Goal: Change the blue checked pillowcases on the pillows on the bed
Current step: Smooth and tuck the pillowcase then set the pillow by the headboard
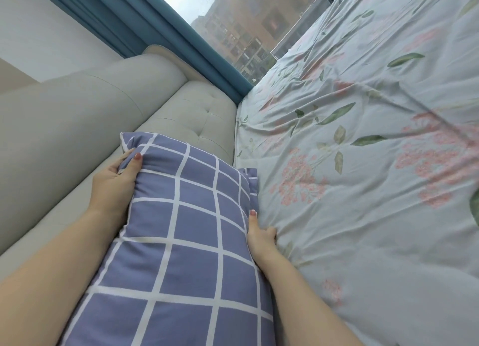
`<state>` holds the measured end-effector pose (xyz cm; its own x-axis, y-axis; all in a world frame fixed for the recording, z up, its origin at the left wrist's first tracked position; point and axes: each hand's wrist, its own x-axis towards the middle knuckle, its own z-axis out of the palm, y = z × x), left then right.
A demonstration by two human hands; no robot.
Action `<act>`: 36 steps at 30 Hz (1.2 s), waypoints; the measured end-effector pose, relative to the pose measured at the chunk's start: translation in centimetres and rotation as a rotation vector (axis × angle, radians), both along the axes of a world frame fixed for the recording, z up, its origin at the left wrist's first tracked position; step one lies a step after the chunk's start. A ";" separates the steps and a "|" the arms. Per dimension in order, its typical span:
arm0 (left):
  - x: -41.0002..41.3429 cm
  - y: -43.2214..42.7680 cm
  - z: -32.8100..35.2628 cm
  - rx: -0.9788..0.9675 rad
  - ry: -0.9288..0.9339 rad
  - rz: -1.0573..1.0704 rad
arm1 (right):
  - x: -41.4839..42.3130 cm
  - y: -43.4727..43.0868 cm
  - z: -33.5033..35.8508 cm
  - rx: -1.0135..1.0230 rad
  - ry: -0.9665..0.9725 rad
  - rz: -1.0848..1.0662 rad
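A pillow in a blue checked pillowcase (191,231) lies between my two arms, against the padded headboard and over the edge of the bed. My left hand (116,180) grips its far left corner, thumb on top and fingers tucked behind the fabric. My right hand (260,235) holds the pillow's right edge, thumb up along the side, with its fingers hidden under the pillow against the sheet. The pillow's near end runs out of the bottom of the view.
A pale grey padded headboard (108,107) runs along the left. The bed carries a light floral sheet (363,164), wrinkled, filling the right side. A teal curtain (166,37) and a window (248,27) are beyond the bed's far corner.
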<state>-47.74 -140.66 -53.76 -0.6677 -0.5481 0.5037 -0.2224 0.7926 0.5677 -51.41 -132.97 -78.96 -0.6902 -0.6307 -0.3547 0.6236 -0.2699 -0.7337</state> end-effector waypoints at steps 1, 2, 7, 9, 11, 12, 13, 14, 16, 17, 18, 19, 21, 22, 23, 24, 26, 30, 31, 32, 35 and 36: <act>0.2 -0.1 0.0 0.019 0.015 0.002 | 0.2 0.3 0.0 0.002 0.045 -0.021; 0.3 0.0 0.1 0.042 0.032 0.004 | 0.4 0.4 0.0 0.018 0.106 -0.080; 0.5 -0.2 0.2 0.122 0.073 -0.032 | 0.5 -0.9 -1.2 -0.092 0.120 -0.265; 0.4 -0.3 0.1 0.141 0.078 -0.036 | 0.0 -1.8 -2.0 -0.132 0.089 -0.148; 0.2 -0.6 0.1 0.146 0.073 -0.026 | -0.2 -2.4 -2.1 -0.130 0.068 -0.057; 0.2 -0.7 0.1 0.148 0.059 -0.022 | -0.3 -2.6 -2.3 -0.141 0.045 -0.034; 0.1 -1.1 0.0 0.145 0.028 -0.019 | -0.5 -2.9 -2.5 -0.174 0.011 -0.018; 0.0 -1.4 0.0 0.135 -0.020 -0.014 | -0.9 -3.3 -3.0 -0.213 -0.040 -0.001; -0.3 -1.9 -0.1 0.085 -0.156 0.027 | -1.4 -4.0 -3.8 -0.247 -0.061 0.028; -0.4 -2.1 -0.2 0.018 -0.239 0.060 | -1.5 -4.0 -3.5 -0.244 -0.040 0.019; -0.6 -2.4 -0.3 -0.078 -0.320 0.095 | -1.4 -3.4 -2.8 -0.235 -0.013 0.006; -0.8 -2.6 -0.4 -0.187 -0.394 0.135 | -1.2 -2.8 -1.7 -0.200 0.038 -0.056; -1.3 -2.7 -0.6 -0.415 -0.519 0.236 | -1.3 -2.5 -1.6 -0.139 0.139 -0.222; -1.6 -2.5 -0.7 -0.493 -0.571 0.289 | -1.5 -2.6 -2.0 -0.133 0.178 -0.282; -1.9 -2.6 -0.7 -0.534 -0.607 0.348 | -1.8 -2.6 -2.2 -0.127 0.183 -0.325; -2.2 -2.5 -0.8 -0.575 -0.629 0.395 | -2.2 -2.7 -2.5 -0.146 0.161 -0.351; -2.7 -2.4 -0.9 -0.667 -0.628 0.395 | -3.6 -2.8 -2.5 -0.247 0.038 -0.361; -3.4 -2.3 -1.4 -0.606 -0.592 0.268 | -6.8 -4.9 -3.7 -0.416 -0.122 -0.225; -3.3 -2.3 -1.4 -0.561 -0.586 0.261 | -7.3 -4.5 -3.4 -0.465 -0.155 -0.209; -3.1 -2.2 -1.3 -0.515 -0.573 0.247 | -7.8 -4.1 -3.2 -0.491 -0.183 -0.190; -2.5 -2.4 -1.0 -0.358 -0.523 0.131 | -9.9 -3.9 -3.1 -0.554 -0.189 -0.101; -2.4 -2.5 -0.9 -0.299 -0.516 0.102 | -10.4 -4.1 -3.2 -0.563 -0.180 -0.103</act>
<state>-50.15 -143.15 -54.65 -0.8186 -0.5066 0.2707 -0.4928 0.8615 0.1223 -61.83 -137.03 -82.14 -0.7175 -0.6890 -0.1024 0.6752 -0.6519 -0.3451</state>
